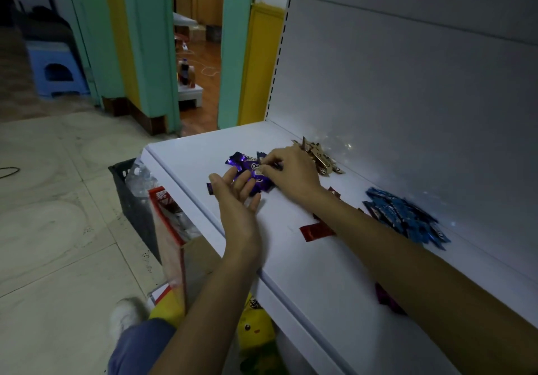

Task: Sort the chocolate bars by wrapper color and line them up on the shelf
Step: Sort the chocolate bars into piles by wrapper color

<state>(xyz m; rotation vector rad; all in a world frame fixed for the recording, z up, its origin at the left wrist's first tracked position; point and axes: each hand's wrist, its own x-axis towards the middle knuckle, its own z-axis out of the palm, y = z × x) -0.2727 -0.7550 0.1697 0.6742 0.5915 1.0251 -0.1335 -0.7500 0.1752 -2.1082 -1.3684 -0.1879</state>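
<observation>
White metal shelving fills the right side of the view, its flat shelf (305, 258) running from near right to far left below a pale back panel (407, 83). Chocolate bars lie on it in loose groups by colour: purple bars (247, 168) toward the far left end, gold bars (321, 158) just beyond them against the back panel, blue bars (404, 217) heaped further right by the panel, and a red bar (316, 230) lying alone between the purple and blue groups. The person's right hand (291, 171) reaches over the purple group, fingertips curled and pinching the wrapper of one purple bar. Their left hand (237, 200) lies just nearer, fingers straight and relaxed, the tips resting against the purple bars and gripping nothing. A dark maroon wrapper (388, 300) peeks out from under the right forearm. Below the shelf's left edge stand a black crate (131, 197) of plastic bottles, a red and white box (170, 229) and a yellow toy (254, 326) on the tiled floor (58, 214). Farther left, a green-framed doorway (201, 54) and a blue stool (55, 69) show
</observation>
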